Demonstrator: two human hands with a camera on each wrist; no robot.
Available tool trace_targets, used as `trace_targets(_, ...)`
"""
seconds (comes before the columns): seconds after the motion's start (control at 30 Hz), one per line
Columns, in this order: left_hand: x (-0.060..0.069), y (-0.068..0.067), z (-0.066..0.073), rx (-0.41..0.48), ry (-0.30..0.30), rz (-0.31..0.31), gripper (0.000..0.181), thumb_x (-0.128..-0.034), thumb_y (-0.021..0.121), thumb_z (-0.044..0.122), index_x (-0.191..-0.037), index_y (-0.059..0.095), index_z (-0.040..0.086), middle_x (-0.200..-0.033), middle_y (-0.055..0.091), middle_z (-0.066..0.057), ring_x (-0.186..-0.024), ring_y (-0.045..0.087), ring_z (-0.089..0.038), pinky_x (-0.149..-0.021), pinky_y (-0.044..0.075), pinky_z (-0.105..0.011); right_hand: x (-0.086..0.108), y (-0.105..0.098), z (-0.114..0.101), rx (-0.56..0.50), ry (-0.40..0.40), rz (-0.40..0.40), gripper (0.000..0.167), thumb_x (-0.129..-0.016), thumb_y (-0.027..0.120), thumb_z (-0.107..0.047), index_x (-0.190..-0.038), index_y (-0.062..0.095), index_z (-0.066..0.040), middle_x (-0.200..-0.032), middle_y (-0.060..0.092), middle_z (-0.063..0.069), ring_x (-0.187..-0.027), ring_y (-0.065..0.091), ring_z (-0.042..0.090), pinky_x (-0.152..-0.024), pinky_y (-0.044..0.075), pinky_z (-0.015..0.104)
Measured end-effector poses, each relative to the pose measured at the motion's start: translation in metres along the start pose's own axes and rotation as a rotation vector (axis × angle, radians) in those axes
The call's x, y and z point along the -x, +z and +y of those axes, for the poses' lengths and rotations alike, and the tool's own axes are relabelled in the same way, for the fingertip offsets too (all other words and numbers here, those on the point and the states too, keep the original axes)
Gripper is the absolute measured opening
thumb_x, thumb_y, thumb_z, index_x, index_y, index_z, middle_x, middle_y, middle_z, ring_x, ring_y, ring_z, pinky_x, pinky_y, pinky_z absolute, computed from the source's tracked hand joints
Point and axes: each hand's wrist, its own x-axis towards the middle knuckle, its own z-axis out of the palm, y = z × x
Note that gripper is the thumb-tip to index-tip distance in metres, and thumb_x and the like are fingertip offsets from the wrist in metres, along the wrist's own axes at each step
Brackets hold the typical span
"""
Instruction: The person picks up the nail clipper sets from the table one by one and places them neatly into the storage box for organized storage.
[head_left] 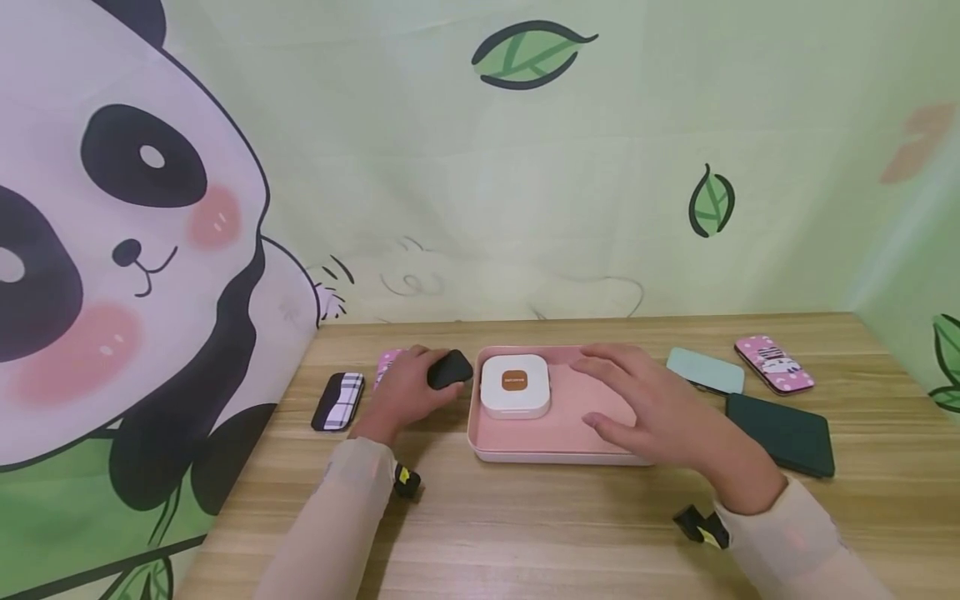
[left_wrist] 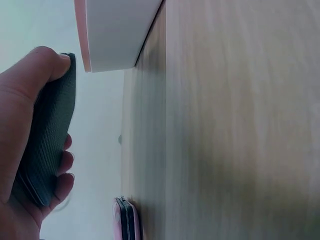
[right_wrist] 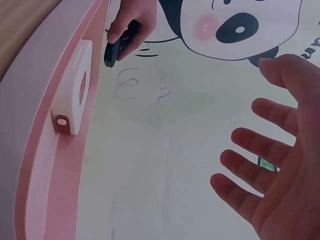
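My left hand (head_left: 411, 390) grips a dark, textured flat case (head_left: 450, 370), held just left of the pink tray (head_left: 562, 446). In the left wrist view, the thumb lies on the near edge of the case (left_wrist: 50, 130) and the fingers curl round behind it, above the table surface. A white rounded-square box (head_left: 516, 400) with a brown label sits in the left part of the tray. Over the tray's right side hovers my right hand (head_left: 660, 408), fingers spread, holding nothing; the right wrist view shows its fingers (right_wrist: 260, 145) apart.
Left of the tray lie a black-and-plaid case (head_left: 338, 402) and a pink case (head_left: 387, 363), partly behind the left hand. On the right are a mint case (head_left: 705, 372), a pink patterned case (head_left: 774, 364) and a dark green pouch (head_left: 783, 433). A panda-printed cloth hangs behind the table.
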Motion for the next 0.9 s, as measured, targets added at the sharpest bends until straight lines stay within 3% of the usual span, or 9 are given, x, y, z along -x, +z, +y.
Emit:
trace_targets(0.23,0.003,-0.004,0.002,0.018,-0.013,0.009,0.073,-0.0834,0.069,0.059,-0.142,0.057,0.018,-0.133,0.059,-0.008,-0.109,0.055,-0.026,-0.089,0.05,-0.043,0.0,-0.005,0.003,0.021,0.095,-0.059,0.058,-0.091,0.071,-0.031,-0.142,0.054,-0.012,-0.146,0.051,0.013,-0.132,0.049,0.033,-0.104,0.046,0.054)
trace_targets(0.43,0.004,-0.004,0.004,0.016,0.02,0.014,0.073,-0.0832,0.07,0.059,-0.142,0.058,0.018,-0.132,0.06,-0.008,-0.109,0.056,-0.025,-0.089,0.051,-0.042,0.002,-0.008,0.004,0.016,0.15,-0.083,0.062,-0.09,0.072,-0.036,-0.144,0.051,-0.015,-0.148,0.048,0.012,-0.135,0.047,0.033,-0.104,0.046,0.055)
trace_targets(0.9,0.004,-0.007,0.013,0.04,0.111,0.062,0.068,-0.0844,0.071,0.053,-0.14,0.06,0.016,-0.129,0.062,-0.008,-0.109,0.058,-0.024,-0.088,0.05,-0.04,0.004,-0.009,0.014,0.028,0.17,-0.051,0.059,-0.089,0.073,-0.033,-0.141,0.054,-0.013,-0.145,0.051,0.014,-0.132,0.048,0.036,-0.102,0.047,0.057)
